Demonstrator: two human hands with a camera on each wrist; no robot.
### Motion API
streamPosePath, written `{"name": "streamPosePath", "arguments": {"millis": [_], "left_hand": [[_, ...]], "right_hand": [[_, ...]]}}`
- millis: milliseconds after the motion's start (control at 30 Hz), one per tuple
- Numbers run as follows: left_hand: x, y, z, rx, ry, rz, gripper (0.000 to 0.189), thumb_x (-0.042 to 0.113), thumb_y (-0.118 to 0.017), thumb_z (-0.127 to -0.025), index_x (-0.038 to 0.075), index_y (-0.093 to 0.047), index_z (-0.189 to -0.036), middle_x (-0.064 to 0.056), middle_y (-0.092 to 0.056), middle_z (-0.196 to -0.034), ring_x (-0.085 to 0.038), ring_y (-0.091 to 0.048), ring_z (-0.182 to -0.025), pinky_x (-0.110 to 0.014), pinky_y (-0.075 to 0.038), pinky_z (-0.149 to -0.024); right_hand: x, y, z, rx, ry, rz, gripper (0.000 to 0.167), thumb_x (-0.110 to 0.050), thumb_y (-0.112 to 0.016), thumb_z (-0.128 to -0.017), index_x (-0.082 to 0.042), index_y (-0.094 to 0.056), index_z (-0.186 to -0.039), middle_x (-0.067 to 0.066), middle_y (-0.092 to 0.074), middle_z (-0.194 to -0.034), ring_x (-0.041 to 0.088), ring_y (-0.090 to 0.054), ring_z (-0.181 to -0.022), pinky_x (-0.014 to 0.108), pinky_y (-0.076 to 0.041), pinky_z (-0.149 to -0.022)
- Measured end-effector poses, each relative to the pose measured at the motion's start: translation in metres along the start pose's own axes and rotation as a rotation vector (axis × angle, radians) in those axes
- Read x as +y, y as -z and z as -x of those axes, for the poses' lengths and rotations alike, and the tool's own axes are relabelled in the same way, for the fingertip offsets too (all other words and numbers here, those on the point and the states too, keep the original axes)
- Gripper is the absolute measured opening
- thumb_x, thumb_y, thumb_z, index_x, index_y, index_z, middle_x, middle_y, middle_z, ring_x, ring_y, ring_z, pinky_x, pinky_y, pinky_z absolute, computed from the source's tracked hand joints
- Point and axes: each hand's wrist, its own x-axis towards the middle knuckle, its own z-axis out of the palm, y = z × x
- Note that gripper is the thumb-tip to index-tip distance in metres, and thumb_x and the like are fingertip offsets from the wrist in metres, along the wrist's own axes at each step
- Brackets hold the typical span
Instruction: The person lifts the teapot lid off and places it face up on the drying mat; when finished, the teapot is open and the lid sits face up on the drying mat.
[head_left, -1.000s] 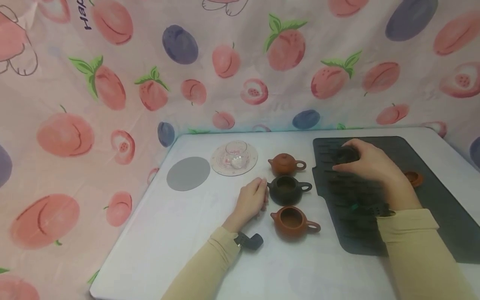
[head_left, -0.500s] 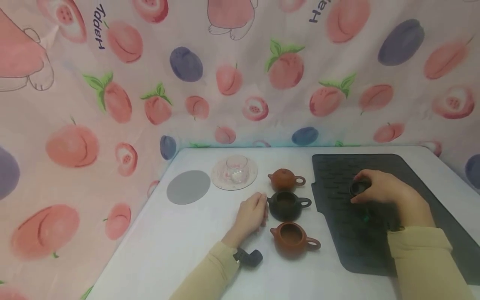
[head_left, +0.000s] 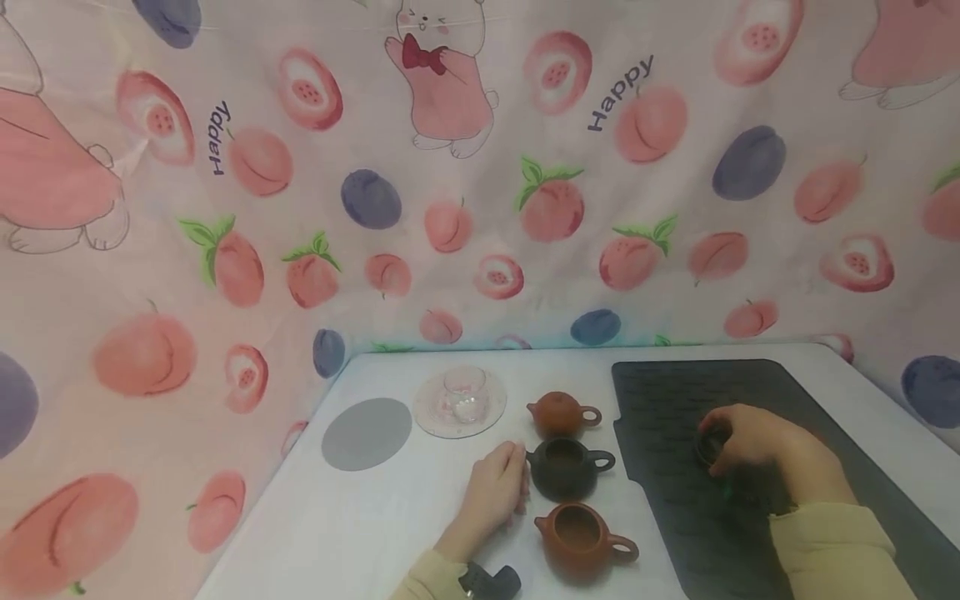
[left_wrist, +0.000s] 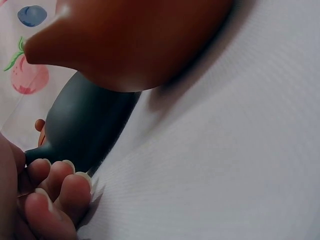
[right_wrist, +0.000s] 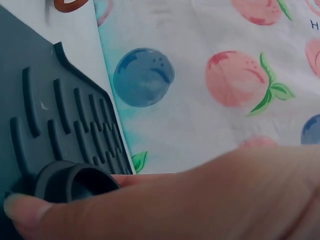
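Note:
My left hand [head_left: 491, 492] is at the spout of the dark teapot [head_left: 564, 479], its fingers curled and its thumb and forefinger pinching the spout tip. The pot has no lid on and shows a round opening. Over the dark ribbed mat [head_left: 660, 500], my right hand [head_left: 772, 450] grips a small dark teapot lid [right_wrist: 55, 182] between thumb and fingers, its hollow rimmed side showing in the right wrist view. Nearer me is a lidless reddish-brown teapot [head_left: 581, 554]; its belly looms large in the left wrist view. Farther back, a brown teapot [head_left: 562, 417] wears its lid.
A clear glass [head_left: 465, 400] stands on a pink patterned round mat [head_left: 427, 417] at the back left. Beside it lies a flat grey disc [head_left: 367, 433]. Peach-printed cloth [head_left: 480, 250] hangs behind the white table [head_left: 352, 525].
My right hand with the dark lid has come nearer and lower over the ribbed mat. The left hand stays at the spout. The head view has tilted upward.

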Motion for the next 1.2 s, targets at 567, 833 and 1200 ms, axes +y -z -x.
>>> {"name": "streamPosePath", "arguments": {"millis": [567,833,1200], "left_hand": [[-0.002,-0.007,0.008,-0.017,0.013,0.028,0.046,0.047,-0.039,-0.110,0.012,-0.060,-0.088,0.004,-0.060,-0.064,-0.012,-0.052,-0.041,-0.026,-0.037,-0.033],[0.000,-0.004,0.007,-0.019,0.000,0.029,0.051,0.054,-0.038,-0.109,0.012,-0.060,-0.088,0.004,-0.060,-0.065,-0.012,-0.052,-0.042,-0.026,-0.038,-0.034],[0.003,0.001,0.004,-0.011,0.005,0.027,0.052,0.055,-0.039,-0.108,0.012,-0.059,-0.088,0.003,-0.059,-0.064,-0.012,-0.051,-0.041,-0.025,-0.037,-0.034]], "right_hand": [[0.017,-0.016,0.006,-0.021,-0.030,-0.040,0.043,0.002,-0.077,-0.068,0.000,-0.068,-0.110,0.023,-0.066,-0.111,0.027,-0.056,-0.085,0.047,-0.051,-0.074],[0.011,-0.012,0.002,0.011,-0.050,-0.024,0.048,-0.014,-0.088,-0.070,0.001,-0.067,-0.111,0.024,-0.067,-0.109,0.043,-0.063,-0.101,0.066,-0.048,-0.088],[-0.030,-0.014,-0.016,0.369,0.057,0.097,0.042,-0.026,-0.083,-0.083,0.000,-0.069,-0.113,0.027,-0.067,-0.112,0.051,-0.061,-0.106,0.067,-0.047,-0.087]]}}
